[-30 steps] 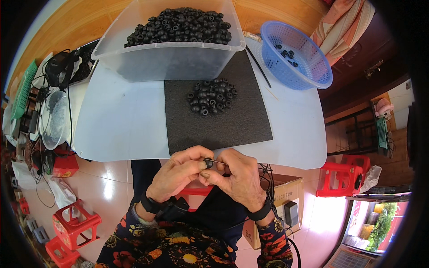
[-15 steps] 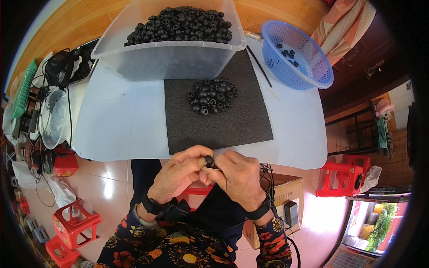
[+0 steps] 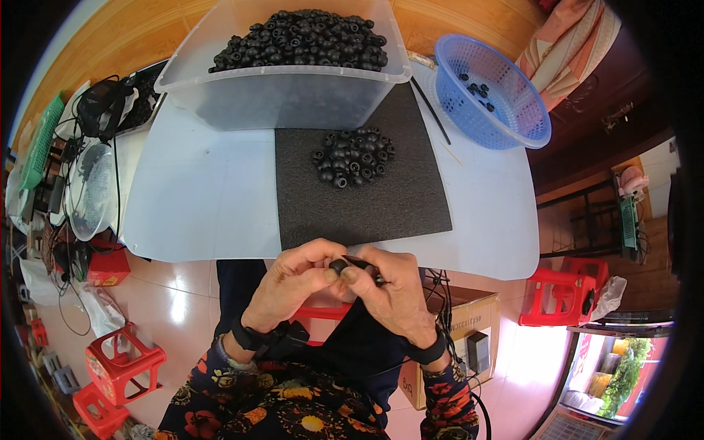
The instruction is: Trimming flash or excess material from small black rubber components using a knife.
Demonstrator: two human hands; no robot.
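Observation:
Just off the table's near edge, my left hand [image 3: 290, 286] pinches a small black ball-like piece [image 3: 338, 265] between thumb and fingers. My right hand [image 3: 392, 290] meets it there, closed on a thin dark pointed tool [image 3: 357, 261] whose kind is mostly hidden by the fingers. Beyond both hands, a heap of similar black pieces [image 3: 353, 155], several with round openings, lies on a dark grey foam mat [image 3: 367, 213].
A clear plastic bin [image 3: 293, 99] piled with black pieces stands at the back of the white table [image 3: 205, 198]. Right of it, a blue basket [image 3: 506, 128] holds a few pieces. Red stools [image 3: 126, 363] and a cardboard box [image 3: 469, 315] are on the floor.
My right thumb has shifted up against the black piece. The light thin strip between my hands no longer shows; a dark pointed part does. The table view has slid slightly right.

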